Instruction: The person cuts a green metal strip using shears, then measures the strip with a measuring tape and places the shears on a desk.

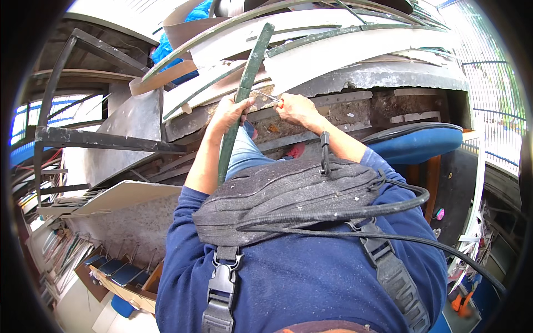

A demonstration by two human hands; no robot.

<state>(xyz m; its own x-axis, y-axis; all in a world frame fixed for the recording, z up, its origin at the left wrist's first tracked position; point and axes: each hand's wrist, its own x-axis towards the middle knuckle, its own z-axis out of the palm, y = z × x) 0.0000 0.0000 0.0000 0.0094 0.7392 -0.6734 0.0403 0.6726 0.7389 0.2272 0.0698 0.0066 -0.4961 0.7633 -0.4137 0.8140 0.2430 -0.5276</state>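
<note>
My left hand (227,114) is wrapped round a long dark green bar (252,64), which has worn, scuffed faces. The bar stands steeply tilted, its upper end leaning away to the right and its lower end reaching down past my left forearm. In my right hand (301,111) is a slim metal tool with an orange-red handle (281,104). Its thin tip points left toward the bar, just beside my left fingers. Whether the tip touches the bar, I cannot tell. My fingers hide most of the handle.
Long white and green-edged strips (344,50) lie piled on a worn ledge (383,77) ahead. A dark metal frame (100,139) stands at left. To the right is a blue padded seat (416,144). A black bag (288,194) and its cable cross my chest.
</note>
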